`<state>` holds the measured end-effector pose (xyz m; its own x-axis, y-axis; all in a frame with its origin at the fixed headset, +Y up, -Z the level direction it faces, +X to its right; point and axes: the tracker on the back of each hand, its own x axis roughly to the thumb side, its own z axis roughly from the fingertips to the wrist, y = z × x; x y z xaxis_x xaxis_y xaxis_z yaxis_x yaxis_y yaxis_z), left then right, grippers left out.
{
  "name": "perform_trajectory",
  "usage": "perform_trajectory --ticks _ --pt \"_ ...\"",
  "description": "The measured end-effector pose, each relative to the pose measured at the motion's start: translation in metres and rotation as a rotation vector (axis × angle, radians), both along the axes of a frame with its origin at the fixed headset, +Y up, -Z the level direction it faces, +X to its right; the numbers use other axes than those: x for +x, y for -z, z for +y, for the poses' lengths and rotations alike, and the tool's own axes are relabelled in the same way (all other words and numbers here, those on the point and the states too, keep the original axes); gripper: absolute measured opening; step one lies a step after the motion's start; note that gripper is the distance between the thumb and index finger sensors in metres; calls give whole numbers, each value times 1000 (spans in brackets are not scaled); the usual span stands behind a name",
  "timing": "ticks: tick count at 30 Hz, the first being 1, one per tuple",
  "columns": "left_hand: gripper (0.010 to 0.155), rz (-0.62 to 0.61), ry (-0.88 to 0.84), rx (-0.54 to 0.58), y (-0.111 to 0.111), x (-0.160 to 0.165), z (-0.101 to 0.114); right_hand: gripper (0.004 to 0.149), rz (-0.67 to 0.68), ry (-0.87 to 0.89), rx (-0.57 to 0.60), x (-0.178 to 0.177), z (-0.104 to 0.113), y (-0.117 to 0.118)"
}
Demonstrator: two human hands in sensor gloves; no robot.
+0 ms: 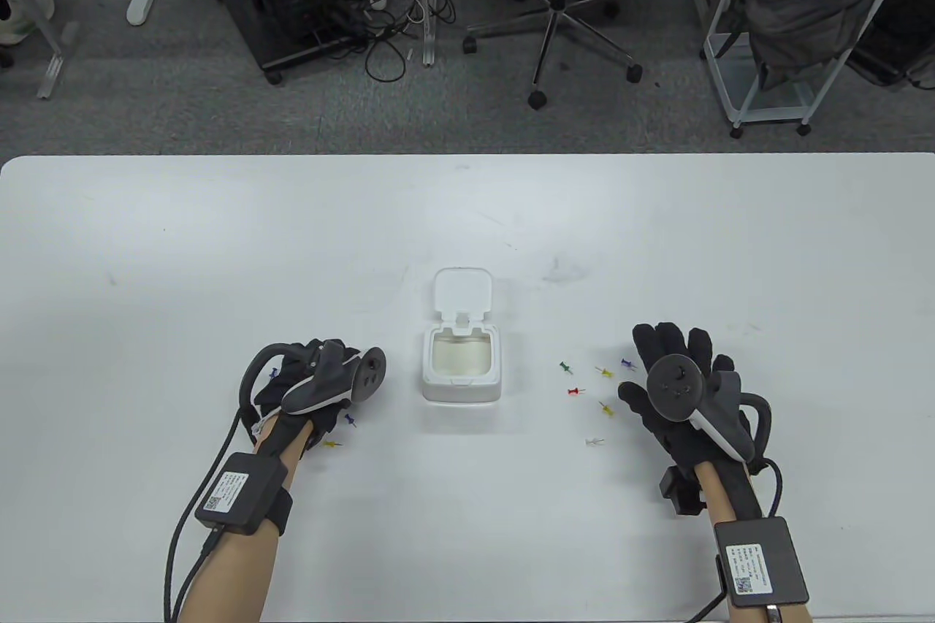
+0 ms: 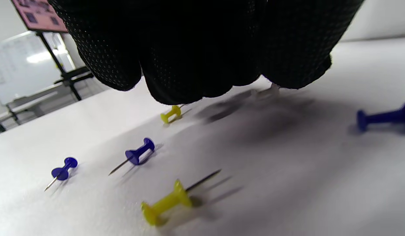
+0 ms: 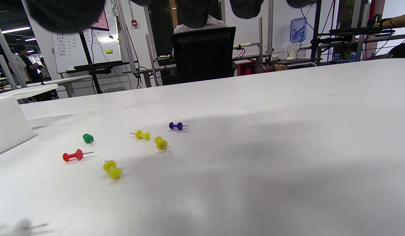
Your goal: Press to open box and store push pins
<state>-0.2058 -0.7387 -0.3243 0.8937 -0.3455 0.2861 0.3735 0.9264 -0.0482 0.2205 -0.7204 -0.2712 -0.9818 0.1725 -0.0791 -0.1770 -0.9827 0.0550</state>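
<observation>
**Open pin box between two gloved hands on a white table**

Wide white table point(image 1: 219, 250), seen from above. At its near centre, small white box point(image 1: 462, 364), lid point(image 1: 462, 293) flipped up and back, pale inside showing. Right hand point(image 1: 676, 389) well right of the box, flat, palm down, fingers spread straight, holding nothing. Left hand point(image 1: 310, 382) just left of the box, knuckles up, fingers curled down toward the table; whether anything sits in its grip cannot be told. Black pack strapped on each forearm, white sticker with a printed code on top, text too small to read. Loose push pins between box and right hand: green point(image 1: 564, 365), red point(image 1: 575, 391), two yellow point(image 1: 605, 372), blue point(image 1: 627, 363), clear point(image 1: 594, 442). By the left hand: blue pin point(image 1: 350, 420), yellow pin point(image 1: 332, 444).
</observation>
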Motion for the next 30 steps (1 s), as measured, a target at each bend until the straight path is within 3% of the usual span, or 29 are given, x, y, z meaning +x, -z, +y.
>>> perform_trajectory --ticks 7,15,22,30 --pt "37 -6 27 15 -3 4 -3 74 6 -3 0 -1 0 0" --pt "37 -30 83 21 -9 12 0 74 7 -2 -2 -1 0 0" --pt "38 -17 56 0 -9 14 11 74 5 2 -1 -1 0 1" --pt "40 -20 -46 17 -8 27 39 74 10 3 -5 -2 -1 1"
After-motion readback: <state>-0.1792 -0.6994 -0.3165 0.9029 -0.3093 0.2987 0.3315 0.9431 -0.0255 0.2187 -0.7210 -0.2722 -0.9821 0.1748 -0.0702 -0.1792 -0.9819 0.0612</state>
